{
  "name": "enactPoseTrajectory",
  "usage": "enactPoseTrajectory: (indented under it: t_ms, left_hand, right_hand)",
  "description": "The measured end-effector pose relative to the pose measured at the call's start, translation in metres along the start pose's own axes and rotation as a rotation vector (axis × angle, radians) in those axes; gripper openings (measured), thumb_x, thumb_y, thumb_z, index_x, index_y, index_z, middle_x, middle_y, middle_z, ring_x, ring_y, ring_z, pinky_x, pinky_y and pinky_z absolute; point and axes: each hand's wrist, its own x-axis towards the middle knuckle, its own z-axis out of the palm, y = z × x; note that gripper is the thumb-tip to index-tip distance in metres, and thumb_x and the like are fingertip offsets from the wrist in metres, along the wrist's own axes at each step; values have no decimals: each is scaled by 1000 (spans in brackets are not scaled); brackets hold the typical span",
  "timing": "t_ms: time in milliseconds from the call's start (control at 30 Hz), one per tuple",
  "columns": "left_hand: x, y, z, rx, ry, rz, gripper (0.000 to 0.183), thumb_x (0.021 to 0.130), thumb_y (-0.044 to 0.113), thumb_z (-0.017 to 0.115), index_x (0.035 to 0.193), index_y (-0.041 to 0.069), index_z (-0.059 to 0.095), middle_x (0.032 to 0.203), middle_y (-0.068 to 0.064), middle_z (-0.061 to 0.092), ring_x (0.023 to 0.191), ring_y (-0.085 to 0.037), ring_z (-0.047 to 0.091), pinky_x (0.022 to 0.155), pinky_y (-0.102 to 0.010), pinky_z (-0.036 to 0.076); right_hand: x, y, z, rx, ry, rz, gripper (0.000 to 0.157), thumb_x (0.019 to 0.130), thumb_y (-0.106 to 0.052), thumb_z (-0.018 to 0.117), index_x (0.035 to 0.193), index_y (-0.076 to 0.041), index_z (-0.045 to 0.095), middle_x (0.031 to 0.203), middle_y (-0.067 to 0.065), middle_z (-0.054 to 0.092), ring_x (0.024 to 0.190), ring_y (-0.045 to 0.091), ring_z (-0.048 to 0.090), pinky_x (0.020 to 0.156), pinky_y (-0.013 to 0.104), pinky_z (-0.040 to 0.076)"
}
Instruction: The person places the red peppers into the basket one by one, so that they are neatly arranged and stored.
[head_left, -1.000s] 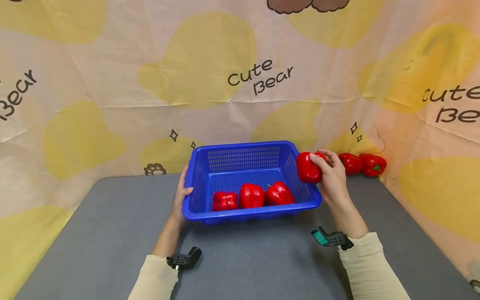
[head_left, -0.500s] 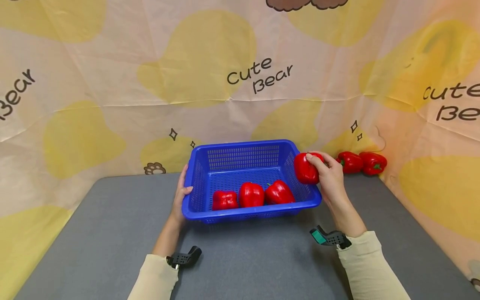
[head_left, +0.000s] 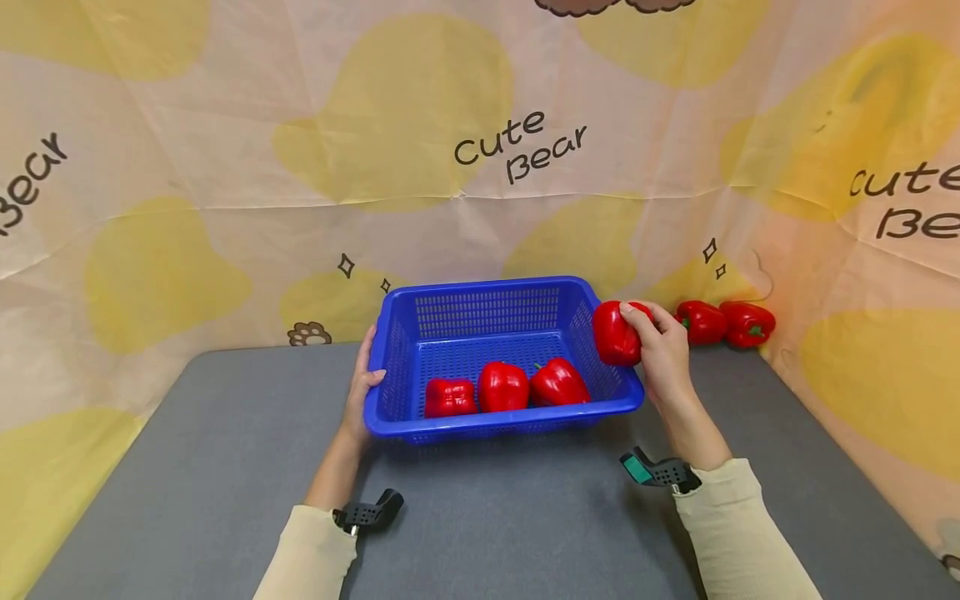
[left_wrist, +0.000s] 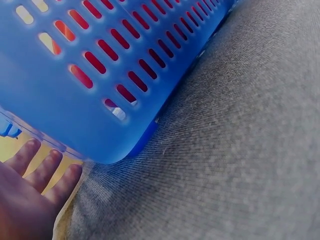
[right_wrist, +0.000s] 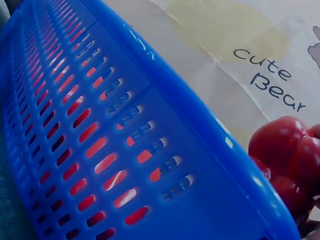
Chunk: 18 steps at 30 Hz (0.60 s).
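Observation:
A blue plastic basket (head_left: 487,284) with slotted walls stands on the grey table. Inside, along its near wall, lie three red bell peppers, among them a left one (head_left: 450,397), a middle one (head_left: 503,387) and a right one (head_left: 560,382). My left hand (head_left: 362,387) holds the basket's left end, thumb over the rim and fingers along the outside; the left wrist view shows these fingers (left_wrist: 45,172) by the corner. Another red bell pepper (head_left: 617,334) is gripped by my right hand (head_left: 664,350) at the right rim. The right wrist view shows that pepper (right_wrist: 285,150) beyond the rim.
Two more red bell peppers, a nearer one (head_left: 701,322) and one at the far right (head_left: 747,324), lie against the back cloth (head_left: 420,108). That printed cloth rises behind and to the right of the grey table (head_left: 495,517).
The pepper in my right hand shifts slightly left, then slightly back right, staying at the right rim. My left hand and the basket keep their places.

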Motion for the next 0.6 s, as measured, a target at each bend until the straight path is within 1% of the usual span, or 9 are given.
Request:
enactPoseTrajectory:
  t_ms: [133, 200, 233, 333, 433, 600]
  left_hand:
    - [0, 0, 0, -6, -1, -1, 78, 93, 12, 28, 163, 20, -4, 171, -11, 4, 150, -44, 20, 104, -32, 51]
    - [0, -1, -1, -9, -2, -1, 78, 93, 12, 29, 163, 20, -5, 171, -12, 3, 150, -43, 21, 104, -31, 51]
    - [0, -1, -1, -14, -2, 0, 78, 93, 12, 29, 163, 20, -5, 171, -12, 3, 149, -44, 21, 103, -31, 52]
    - [0, -1, 0, -28, -5, 1, 78, 93, 12, 29, 163, 19, -6, 171, -14, 3, 148, -44, 22, 103, -32, 52]
    - [1, -2, -1, -34, -6, 1, 78, 93, 11, 28, 163, 20, -5, 171, -13, 4, 148, -44, 23, 103, -33, 52]
    - [1, -3, -1, -18, 2, -2, 78, 93, 12, 28, 163, 20, -4, 171, -11, 3, 150, -41, 21, 104, -30, 51]
  right_hand:
    - [1, 0, 0, 0, 5, 10, 36, 99, -32, 60, 125, -10, 69, 100, -18, 68, 100, 9, 59, 81, 17, 52]
    - [1, 1, -1, 10, 2, 23, 37, 100, -33, 58, 128, -11, 69, 100, -19, 68, 101, 9, 59, 82, 17, 52]
    - [1, 1, -1, 22, 1, 29, 36, 100, -33, 57, 126, -12, 69, 99, -18, 68, 100, 9, 59, 81, 17, 51]
    - [2, 2, -3, 51, -10, 40, 26, 100, -34, 56, 114, -18, 72, 93, -17, 69, 94, 9, 60, 79, 17, 52]
    - [2, 2, -5, 62, -27, 38, 18, 100, -34, 56, 104, -24, 71, 89, -16, 69, 90, 9, 59, 76, 18, 51]
    - [2, 2, -6, 52, -40, 24, 17, 101, -34, 55, 103, -25, 70, 90, -16, 69, 91, 9, 59, 76, 18, 51]
